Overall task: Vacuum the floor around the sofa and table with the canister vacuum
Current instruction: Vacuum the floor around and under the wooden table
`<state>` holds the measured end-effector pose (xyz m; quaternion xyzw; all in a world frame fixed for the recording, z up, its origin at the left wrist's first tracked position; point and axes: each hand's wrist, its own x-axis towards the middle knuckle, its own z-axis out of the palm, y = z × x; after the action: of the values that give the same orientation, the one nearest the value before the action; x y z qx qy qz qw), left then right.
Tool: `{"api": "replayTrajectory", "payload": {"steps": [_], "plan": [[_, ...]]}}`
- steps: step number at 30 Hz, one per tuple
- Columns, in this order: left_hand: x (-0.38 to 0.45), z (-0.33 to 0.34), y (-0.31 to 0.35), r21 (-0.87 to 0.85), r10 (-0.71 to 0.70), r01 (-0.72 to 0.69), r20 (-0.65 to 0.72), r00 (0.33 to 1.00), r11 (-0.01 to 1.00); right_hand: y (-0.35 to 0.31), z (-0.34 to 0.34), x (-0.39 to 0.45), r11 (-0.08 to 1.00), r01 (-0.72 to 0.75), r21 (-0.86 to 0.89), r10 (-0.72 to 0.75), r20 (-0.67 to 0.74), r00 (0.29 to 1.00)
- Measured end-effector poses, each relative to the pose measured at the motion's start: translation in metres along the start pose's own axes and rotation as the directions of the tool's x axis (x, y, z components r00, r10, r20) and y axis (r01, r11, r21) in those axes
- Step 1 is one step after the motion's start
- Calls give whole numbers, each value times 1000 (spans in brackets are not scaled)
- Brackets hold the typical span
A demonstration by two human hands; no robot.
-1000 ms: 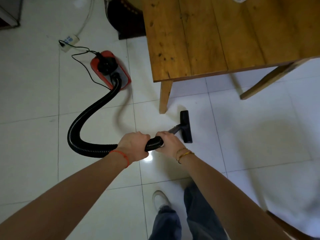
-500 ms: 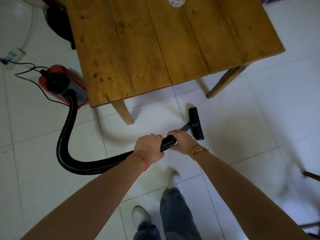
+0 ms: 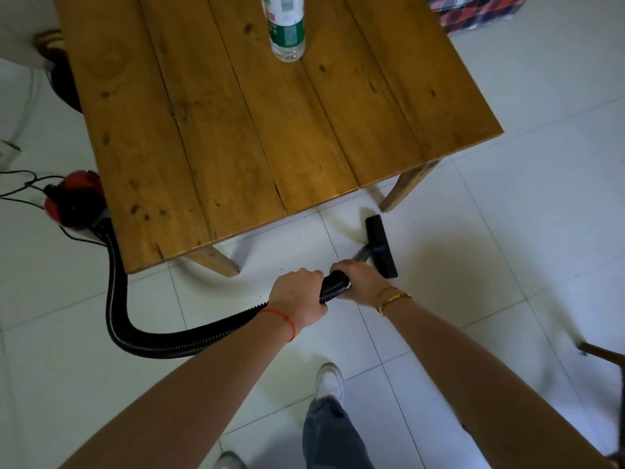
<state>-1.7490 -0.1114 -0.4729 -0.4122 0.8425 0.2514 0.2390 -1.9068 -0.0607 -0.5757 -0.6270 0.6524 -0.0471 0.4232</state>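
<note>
White floor tiles (image 3: 507,265) near the wooden plank table (image 3: 257,123) are swept; the ribbed black hose (image 3: 333,286) is clasped by left hand (image 3: 297,292) and right hand (image 3: 360,280), steering the black floor nozzle (image 3: 381,247).

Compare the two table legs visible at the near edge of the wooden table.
The left table leg stands well clear of the floor nozzle; the right table leg has the nozzle's far end close beside it. The left leg shows only a short stub below the tabletop, while more of the right leg is exposed. Both are the same yellowish wood, splay outward, and rest on white floor tiles.
</note>
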Motion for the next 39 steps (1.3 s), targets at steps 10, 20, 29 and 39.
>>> {"api": "replayTrajectory", "payload": {"steps": [10,20,29,39], "plan": [[-69,15,-81,-19,-41,42,50,998,999,-92,58,7,999,30,10,-31,51,998],[-184,38,-225,-15,-90,92,88,992,996,-251,171,17,999,9,35,-9,3,1000],[-266,43,-338,-3,-103,104,110,989,995,-384,238,33,996,-29,90,27,24,999],[-280,21,-390,135,-46,29,131,990,990,-441,257,52,990,-65,128,70,-37,997]]}}
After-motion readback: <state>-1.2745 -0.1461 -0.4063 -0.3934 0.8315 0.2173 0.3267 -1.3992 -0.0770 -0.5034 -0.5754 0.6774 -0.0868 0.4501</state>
